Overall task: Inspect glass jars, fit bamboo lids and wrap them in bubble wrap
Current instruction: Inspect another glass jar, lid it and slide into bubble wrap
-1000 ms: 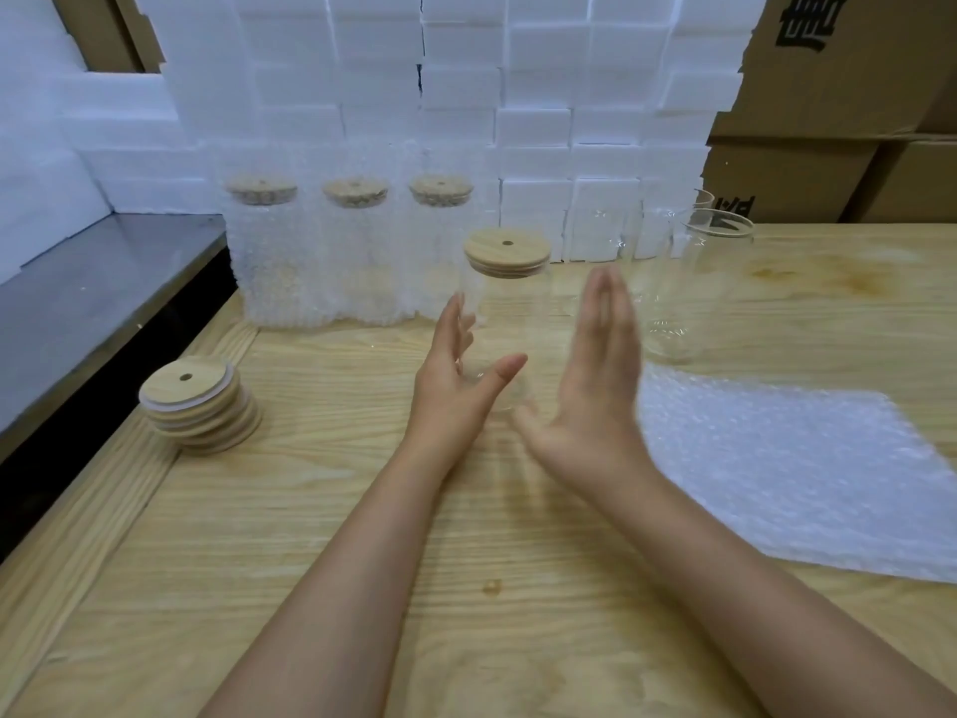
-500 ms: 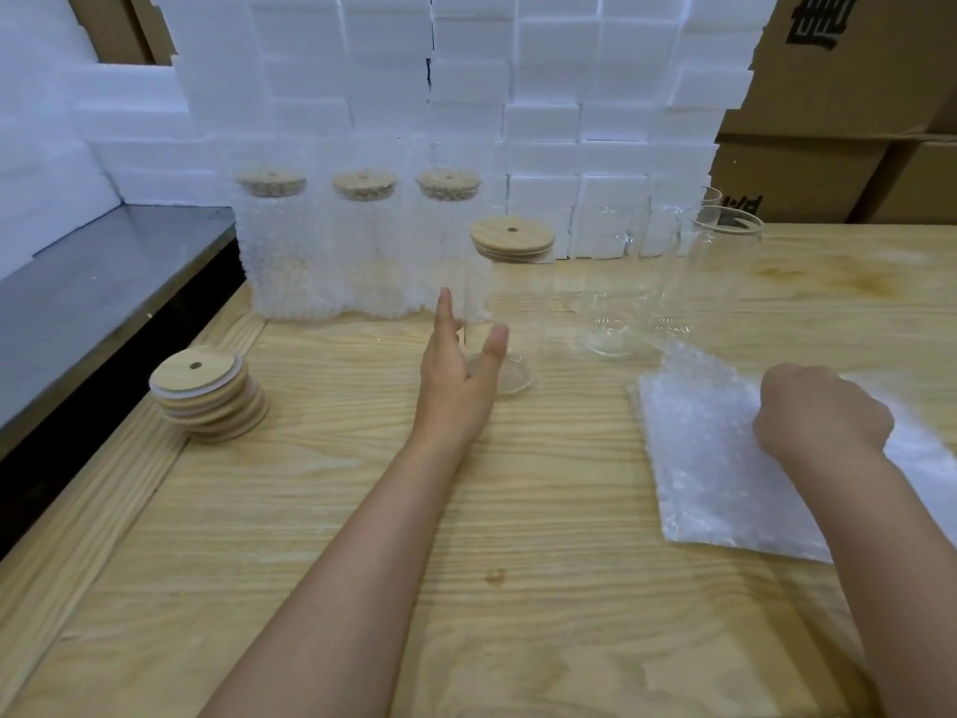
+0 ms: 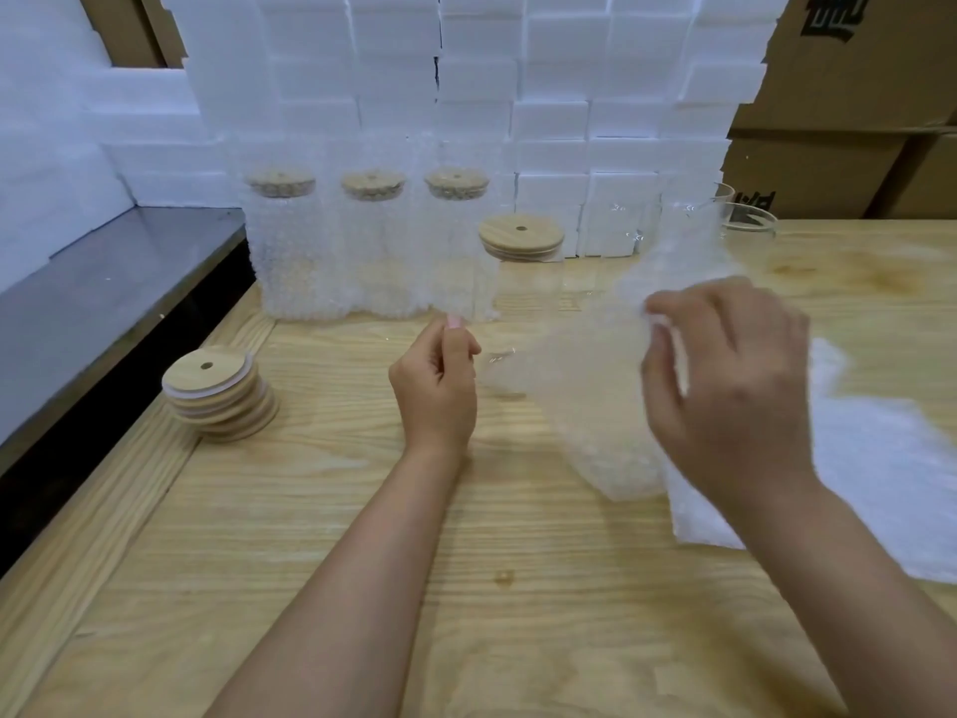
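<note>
Our left hand (image 3: 437,391), at the centre of the frame, is curled, thumb and fingertips pinching the left edge of a bubble-wrap sheet (image 3: 585,386). Our right hand (image 3: 725,396), at centre right, has its fingers curled too and pinches the sheet near its top. It holds the sheet up off the surface (image 3: 362,536), so it hangs slanted between the two hands (near the left hand the film is so clear that its edge shows only faintly).

Just above the left hand in the frame stands a jar (image 3: 523,287), upright, with a lid (image 3: 520,236) on it. The raised sheet is just to its right.

Left of the jar, three wrapped jars (image 3: 373,251) stand in a close row, each lidded, in front of the foam blocks (image 3: 466,95) that fill the upper centre. A lid stack (image 3: 217,401) sits at middle left, near the surface's edge. Beside that edge runs a dark ledge (image 3: 103,282).

At upper right, open jars (image 3: 748,222) show partly behind the sheet. More wrap (image 3: 890,458) lies flat at the right edge. Cartons (image 3: 854,95) fill the upper right corner.
</note>
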Demonstrator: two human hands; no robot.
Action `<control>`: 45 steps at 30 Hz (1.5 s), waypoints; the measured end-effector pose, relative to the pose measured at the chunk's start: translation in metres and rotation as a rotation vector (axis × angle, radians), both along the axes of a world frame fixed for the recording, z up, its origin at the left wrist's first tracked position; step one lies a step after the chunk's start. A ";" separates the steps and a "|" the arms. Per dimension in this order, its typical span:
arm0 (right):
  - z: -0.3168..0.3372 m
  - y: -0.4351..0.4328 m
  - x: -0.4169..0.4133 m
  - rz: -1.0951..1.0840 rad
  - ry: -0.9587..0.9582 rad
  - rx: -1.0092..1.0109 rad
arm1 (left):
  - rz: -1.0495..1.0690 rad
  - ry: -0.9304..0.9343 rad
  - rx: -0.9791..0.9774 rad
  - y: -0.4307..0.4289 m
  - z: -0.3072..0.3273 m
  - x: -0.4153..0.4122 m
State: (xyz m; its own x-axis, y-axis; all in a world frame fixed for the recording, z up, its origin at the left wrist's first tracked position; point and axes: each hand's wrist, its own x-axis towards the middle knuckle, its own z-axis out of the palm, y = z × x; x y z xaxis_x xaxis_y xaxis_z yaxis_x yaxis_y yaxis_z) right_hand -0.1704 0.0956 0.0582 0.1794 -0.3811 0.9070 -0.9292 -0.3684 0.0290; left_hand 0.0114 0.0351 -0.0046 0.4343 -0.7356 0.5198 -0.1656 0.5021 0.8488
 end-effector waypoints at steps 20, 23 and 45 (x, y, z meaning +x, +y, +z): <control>-0.054 -0.016 0.025 0.346 -0.115 0.243 | -0.291 -0.136 0.047 0.015 0.001 -0.006; -0.054 -0.020 0.020 0.191 -0.209 0.308 | -0.305 -0.147 0.040 0.015 0.000 -0.006; -0.053 -0.026 0.016 0.219 0.178 0.037 | -0.069 -0.431 -0.025 0.018 -0.002 -0.006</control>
State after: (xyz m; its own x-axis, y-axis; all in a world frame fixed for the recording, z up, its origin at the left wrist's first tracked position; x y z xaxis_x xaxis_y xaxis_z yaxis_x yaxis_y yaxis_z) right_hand -0.1544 0.0699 0.0056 0.4165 -0.3483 0.8398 -0.8087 -0.5640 0.1672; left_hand 0.0053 0.0530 -0.0061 0.1237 -0.7405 0.6605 -0.4676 0.5436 0.6970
